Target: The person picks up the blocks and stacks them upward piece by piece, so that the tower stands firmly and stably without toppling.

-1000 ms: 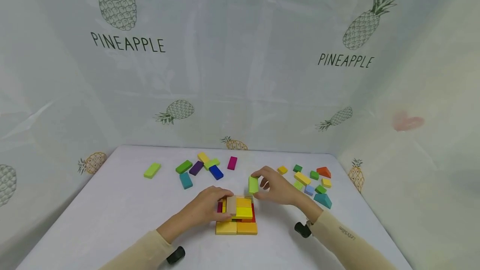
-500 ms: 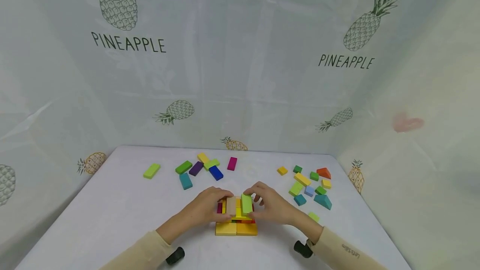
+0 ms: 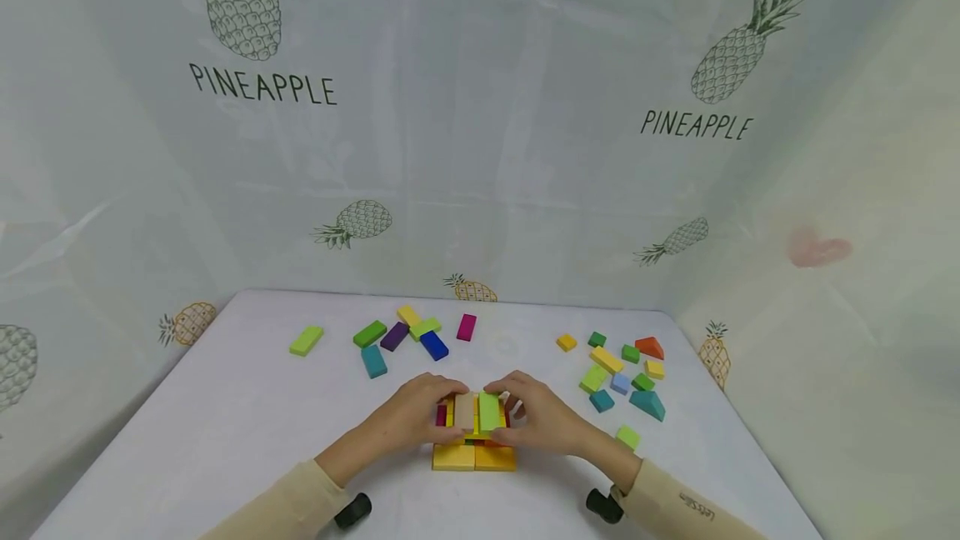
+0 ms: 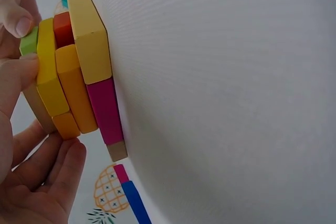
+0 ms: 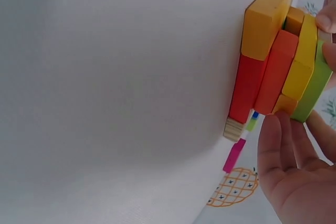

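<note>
Far left on the tabletop (image 3: 225,407) there's a loose lime block (image 3: 306,341) off by itself, then a green block (image 3: 370,333), a teal block (image 3: 374,362) and a purple block (image 3: 394,337), all lying right where they were a second ago. The left hand (image 3: 411,413) hasn't really budged either: thumb and fingers are still pinching the beige block (image 3: 464,413) on top of the stack (image 3: 456,458), one at each end.

The big change is just right of that. A second ago the light green block (image 3: 489,413) was held clear of the stack near its back right corner, then it was over the top and slightly askew. Now it lies flat up there beside the beige one, narrow gap between them. The right hand (image 3: 542,419) has come in with it and still grips it end to end, thumb nearer, fingers at the back.

Further right, the small teal block (image 3: 602,401) and a pale green block (image 3: 628,437) next to the right sleeve (image 3: 686,502) are now visible; the arm was covering both a second ago. The teal wedge (image 3: 647,405) and orange wedge (image 3: 649,347) haven't moved.
</note>
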Motion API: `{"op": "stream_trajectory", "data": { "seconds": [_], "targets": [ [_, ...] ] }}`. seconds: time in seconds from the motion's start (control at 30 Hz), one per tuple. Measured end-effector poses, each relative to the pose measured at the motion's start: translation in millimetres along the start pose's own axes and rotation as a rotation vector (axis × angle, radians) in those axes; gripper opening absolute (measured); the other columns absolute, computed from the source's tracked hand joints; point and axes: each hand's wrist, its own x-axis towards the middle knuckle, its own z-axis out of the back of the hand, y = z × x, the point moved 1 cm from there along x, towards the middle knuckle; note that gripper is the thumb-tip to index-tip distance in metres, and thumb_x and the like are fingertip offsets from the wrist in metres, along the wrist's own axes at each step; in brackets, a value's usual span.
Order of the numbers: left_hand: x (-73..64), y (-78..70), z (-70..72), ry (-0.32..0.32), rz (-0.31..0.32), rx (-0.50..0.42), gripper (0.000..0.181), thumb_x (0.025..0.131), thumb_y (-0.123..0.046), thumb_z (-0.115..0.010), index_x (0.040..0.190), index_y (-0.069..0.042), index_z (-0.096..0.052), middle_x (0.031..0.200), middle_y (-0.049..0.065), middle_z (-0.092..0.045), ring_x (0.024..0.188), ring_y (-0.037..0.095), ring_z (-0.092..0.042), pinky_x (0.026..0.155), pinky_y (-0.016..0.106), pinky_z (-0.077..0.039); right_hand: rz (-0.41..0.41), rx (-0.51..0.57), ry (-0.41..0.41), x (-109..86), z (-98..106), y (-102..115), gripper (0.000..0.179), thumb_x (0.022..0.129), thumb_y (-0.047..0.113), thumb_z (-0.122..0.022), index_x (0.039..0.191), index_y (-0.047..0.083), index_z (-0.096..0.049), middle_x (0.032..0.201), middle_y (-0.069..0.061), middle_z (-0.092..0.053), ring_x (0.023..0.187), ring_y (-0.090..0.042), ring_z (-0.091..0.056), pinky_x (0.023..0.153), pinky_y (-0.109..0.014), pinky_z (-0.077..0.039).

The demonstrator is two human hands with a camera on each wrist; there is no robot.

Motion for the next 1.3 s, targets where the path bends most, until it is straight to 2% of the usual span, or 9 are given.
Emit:
{"op": "stream_trajectory", "data": {
  "seconds": [0.3, 0.43, 0.57, 0.8, 1.3],
  "targets": [
    [-0.1, -0.7, -0.9, 0.000, 0.008, 0.006, 0.062, 0.087, -0.048, -0.087, 0.139, -0.020, -0.068, 0.133, 0.001, -0.070, 0.121, 0.023, -0.061, 0.104, 0.048, -0.057, -0.007, -0.004, -0.008, -2.0, -2.2, -0.6, 0.054, 0.092, 0.034, -0.086, 0.139, 0.016, -0.064, 0.125, 0.004, -0.065, 0.099, -0.017, -0.065, 0.088, -0.030, -0.061],
    [-0.3, -0.2, -2.0, 0.012, 0.013, 0.000, 0.062, 0.087, -0.049, -0.087, 0.138, -0.021, -0.068, 0.133, 0.000, -0.070, 0.121, 0.022, -0.061, 0.104, 0.048, -0.057, -0.008, -0.001, -0.010, -2.0, -4.4, -3.5, 0.054, 0.092, 0.035, -0.085, 0.138, 0.017, -0.065, 0.123, 0.005, -0.066, 0.098, -0.019, -0.066, 0.088, -0.029, -0.061],
    [0.2, 1.2, -2.5, 0.018, 0.002, 0.005, 0.062, 0.087, -0.050, -0.086, 0.139, -0.022, -0.068, 0.132, -0.002, -0.069, 0.121, 0.021, -0.061, 0.103, 0.046, -0.057, -0.013, 0.004, -0.005, -2.4, -5.3, -5.3, 0.055, 0.092, 0.036, -0.085, 0.139, 0.018, -0.065, 0.122, 0.006, -0.066, 0.097, -0.022, -0.067, 0.088, -0.029, -0.061],
    [2.7, 2.8, -0.7, -0.010, -0.041, 0.062, 0.061, 0.088, -0.054, -0.084, 0.138, -0.024, -0.068, 0.133, -0.002, -0.069, 0.122, 0.021, -0.061, 0.104, 0.047, -0.057, 0.003, 0.005, -0.013, -1.6, -2.7, -4.0, 0.055, 0.092, 0.035, -0.085, 0.140, 0.017, -0.065, 0.123, 0.006, -0.065, 0.096, -0.018, -0.067, 0.089, -0.030, -0.061],
    [2.4, -0.1, 0.0, -0.022, -0.058, 0.055, 0.059, 0.089, -0.052, -0.084, 0.138, -0.024, -0.068, 0.133, -0.002, -0.069, 0.120, 0.019, -0.061, 0.102, 0.045, -0.058, 0.002, 0.000, -0.013, -0.8, -2.7, -4.6, 0.055, 0.093, 0.036, -0.085, 0.141, 0.017, -0.065, 0.124, 0.006, -0.065, 0.095, -0.016, -0.065, 0.087, -0.028, -0.061]
  ]
}}
